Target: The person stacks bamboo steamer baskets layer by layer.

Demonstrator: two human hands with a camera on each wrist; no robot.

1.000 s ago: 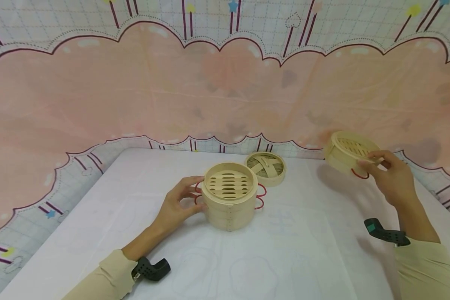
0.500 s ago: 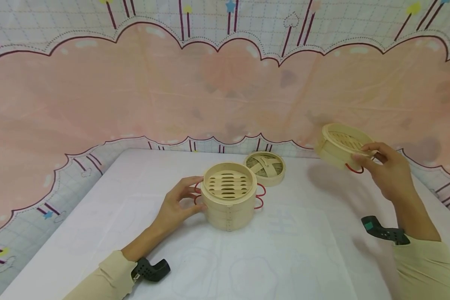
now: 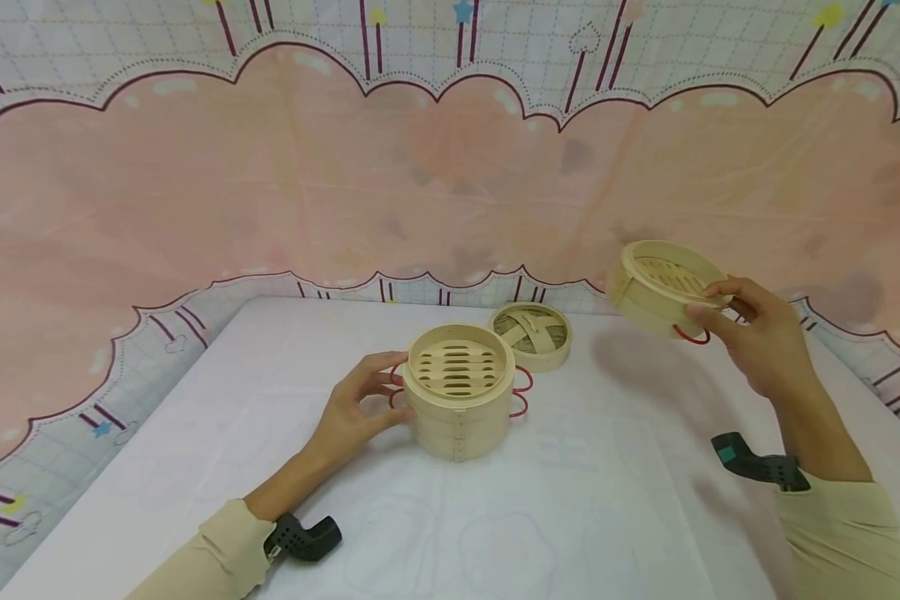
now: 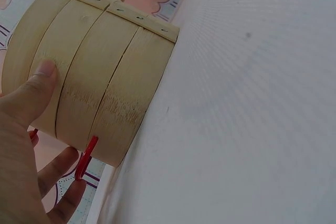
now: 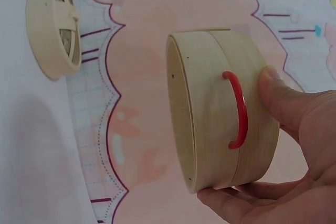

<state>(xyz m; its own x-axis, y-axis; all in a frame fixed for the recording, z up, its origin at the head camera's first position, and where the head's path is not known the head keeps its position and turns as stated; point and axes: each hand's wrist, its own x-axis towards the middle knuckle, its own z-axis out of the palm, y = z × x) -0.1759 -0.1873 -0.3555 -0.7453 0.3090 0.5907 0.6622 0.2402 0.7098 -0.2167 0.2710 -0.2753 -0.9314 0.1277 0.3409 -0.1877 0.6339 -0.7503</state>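
A stack of two bamboo steamer baskets (image 3: pixel 461 429) stands upright on the white table, slatted floor showing in the upper one and red loop handles at both sides. My left hand (image 3: pixel 360 400) grips the stack's left side, thumb on the front wall; in the left wrist view its fingers reach round by a red handle (image 4: pixel 86 158). Up at the right, my right hand (image 3: pixel 768 346) holds another bamboo steamer basket (image 3: pixel 648 307) by its right side, tilted and raised above the table. The right wrist view shows thumb and fingers pinching its wall (image 5: pixel 210 114).
Behind the stack, slightly right, lies the woven bamboo steamer lid (image 3: pixel 551 360) on the table. A patterned pink cloth (image 3: pixel 345 183) hangs behind the table (image 3: pixel 607 517). A black wrist camera is strapped to each forearm.
My right hand has carried the held steamer basket leftward and slightly upward, towards the stack. The left hand, the stack and the lid have stayed in place.
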